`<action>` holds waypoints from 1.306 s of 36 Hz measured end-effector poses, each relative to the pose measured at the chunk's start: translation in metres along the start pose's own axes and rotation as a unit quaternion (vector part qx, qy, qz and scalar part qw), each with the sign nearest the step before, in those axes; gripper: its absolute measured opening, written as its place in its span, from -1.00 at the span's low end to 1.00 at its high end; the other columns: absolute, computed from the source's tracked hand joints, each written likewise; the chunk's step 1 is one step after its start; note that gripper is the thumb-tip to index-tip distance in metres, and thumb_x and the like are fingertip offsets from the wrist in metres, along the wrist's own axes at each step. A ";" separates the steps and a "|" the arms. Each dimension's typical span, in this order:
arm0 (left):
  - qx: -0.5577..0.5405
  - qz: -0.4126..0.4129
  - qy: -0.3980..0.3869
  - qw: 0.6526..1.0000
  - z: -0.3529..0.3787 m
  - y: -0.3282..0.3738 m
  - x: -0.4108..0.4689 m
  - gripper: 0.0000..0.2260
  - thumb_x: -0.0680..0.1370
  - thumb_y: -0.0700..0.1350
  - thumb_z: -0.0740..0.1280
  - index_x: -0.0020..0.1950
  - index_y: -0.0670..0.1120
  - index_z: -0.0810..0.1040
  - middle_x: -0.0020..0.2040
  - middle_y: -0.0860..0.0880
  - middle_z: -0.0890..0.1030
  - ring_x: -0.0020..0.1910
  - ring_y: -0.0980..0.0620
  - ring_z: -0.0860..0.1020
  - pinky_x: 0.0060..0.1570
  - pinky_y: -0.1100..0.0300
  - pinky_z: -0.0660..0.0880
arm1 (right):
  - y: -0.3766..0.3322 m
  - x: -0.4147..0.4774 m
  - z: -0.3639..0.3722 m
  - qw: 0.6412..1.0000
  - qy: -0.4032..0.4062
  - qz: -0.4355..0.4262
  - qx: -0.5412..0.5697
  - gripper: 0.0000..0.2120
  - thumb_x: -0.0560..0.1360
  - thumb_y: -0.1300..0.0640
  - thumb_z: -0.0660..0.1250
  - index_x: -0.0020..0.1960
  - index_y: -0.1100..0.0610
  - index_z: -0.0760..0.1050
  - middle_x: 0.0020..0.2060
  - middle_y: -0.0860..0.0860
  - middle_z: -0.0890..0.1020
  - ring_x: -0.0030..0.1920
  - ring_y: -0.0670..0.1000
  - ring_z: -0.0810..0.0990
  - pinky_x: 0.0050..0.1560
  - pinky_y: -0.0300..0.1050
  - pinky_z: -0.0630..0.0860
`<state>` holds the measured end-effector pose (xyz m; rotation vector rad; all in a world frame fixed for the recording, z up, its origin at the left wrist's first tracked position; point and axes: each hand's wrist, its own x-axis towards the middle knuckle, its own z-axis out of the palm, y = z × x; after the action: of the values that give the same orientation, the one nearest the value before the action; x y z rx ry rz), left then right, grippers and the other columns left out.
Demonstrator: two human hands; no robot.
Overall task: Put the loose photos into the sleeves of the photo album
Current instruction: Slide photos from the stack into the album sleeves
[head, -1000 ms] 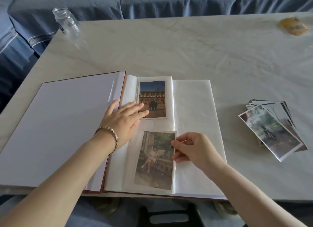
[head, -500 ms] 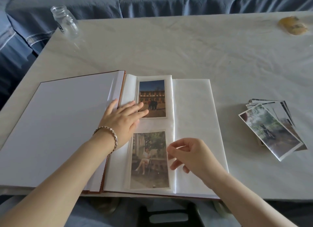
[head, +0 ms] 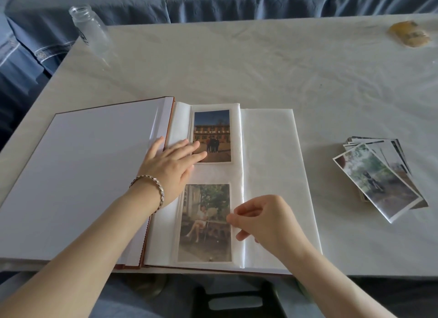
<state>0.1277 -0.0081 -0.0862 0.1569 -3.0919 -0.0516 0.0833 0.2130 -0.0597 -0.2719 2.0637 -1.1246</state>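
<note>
Now the left hand [head: 170,168] lies flat, fingers straight, on the album [head: 94,175], fingertips touching the upper photo [head: 212,132]. Beside its wrist the lower photo [head: 205,232] sits in its sleeve [head: 180,241]. The right hand [head: 265,220], fingers curled, has thumb and forefinger at that photo's right edge, and I cannot tell whether they pinch it. Loose photos [head: 379,182] lie stacked on the counter [head: 237,68], well right of that hand.

Clear glass jar [head: 88,24] standing at the far left corner of the pale surface [head: 260,68]; yellowish lump [head: 410,34] near the far right edge; blue couch [head: 237,2] beyond.
</note>
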 end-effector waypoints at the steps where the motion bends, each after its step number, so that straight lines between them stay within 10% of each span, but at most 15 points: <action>1: 0.001 0.000 0.000 1.000 0.000 0.000 0.000 -0.57 0.53 -0.06 -0.02 0.24 0.03 0.55 0.28 -0.03 0.53 0.26 -0.08 0.50 0.31 -0.03 0.02 | 0.001 -0.001 0.002 1.000 0.000 -0.005 0.002 -0.92 0.42 0.09 0.45 -0.13 0.09 0.61 -0.43 -0.05 0.66 -0.40 -0.14 0.63 -0.42 -0.41 0.42; 15: -0.006 -0.014 -0.010 1.000 -0.002 0.002 0.000 -0.58 0.52 -0.08 0.00 0.21 0.00 0.57 0.27 -0.05 0.54 0.25 -0.08 0.51 0.31 -0.03 0.03 | -0.005 0.000 -0.002 0.996 -0.053 0.043 0.063 -0.93 0.44 0.18 0.42 -0.17 0.18 0.56 -0.45 0.03 0.65 -0.51 -0.14 0.54 -0.50 -0.35 0.35; 22: 0.001 -0.011 -0.014 1.000 -0.003 0.002 0.000 -0.59 0.52 -0.08 0.01 0.19 0.01 0.58 0.24 -0.05 0.56 0.22 -0.09 0.54 0.29 -0.01 0.02 | 0.006 0.006 -0.038 0.997 0.054 -0.032 -0.042 -0.95 0.42 0.15 0.44 -0.20 0.10 0.58 -0.41 -0.06 0.66 -0.43 -0.11 0.61 -0.46 -0.32 0.43; 26: -0.019 -0.022 -0.023 0.999 -0.004 0.004 0.001 -0.58 0.53 -0.07 -0.01 0.21 0.02 0.57 0.28 -0.04 0.54 0.27 -0.08 0.49 0.34 0.01 -0.02 | 0.022 0.011 -0.091 0.919 0.276 -0.135 -0.248 -0.85 0.38 0.24 0.46 -0.05 0.18 0.62 0.02 0.05 0.64 -0.06 0.06 0.61 -0.01 -0.15 0.44; 30: -0.034 -0.059 -0.005 0.998 -0.005 0.016 0.003 -0.65 0.57 -0.23 0.13 0.28 0.01 0.53 0.38 0.00 0.43 0.41 -0.03 0.33 0.42 -0.07 -0.11 | 0.037 0.017 -0.136 0.878 0.273 -0.059 -0.390 -0.47 0.37 0.08 0.48 0.27 0.23 0.45 0.38 0.20 0.34 0.40 0.18 0.26 0.33 0.06 0.16; 41: -0.042 -0.148 -0.056 0.987 -0.021 0.074 0.023 -0.68 0.62 -0.10 0.08 0.36 0.02 0.35 0.47 0.07 0.20 0.51 0.07 -0.03 0.45 0.05 -0.17 | 0.055 0.018 -0.160 0.852 0.277 -0.015 -0.443 -0.73 0.59 0.10 0.12 -0.08 0.23 0.53 -0.09 0.17 0.61 -0.10 0.21 0.52 -0.25 -0.10 0.19; 47: -0.334 -0.142 -0.037 0.931 -0.040 0.114 0.027 -0.77 0.57 -0.03 0.24 0.20 -0.03 0.51 0.14 0.12 0.46 0.22 0.17 0.40 0.17 0.38 0.28 | 0.042 0.006 -0.141 0.765 0.446 -0.290 -0.363 -0.72 0.50 0.19 0.19 -0.19 0.27 0.63 -0.19 0.16 0.69 -0.23 0.18 0.67 -0.25 -0.06 0.56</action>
<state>0.0910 0.1012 -0.0407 0.5672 -2.8862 -1.1119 -0.0129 0.3234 -0.0498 -0.9566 3.4119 -0.7483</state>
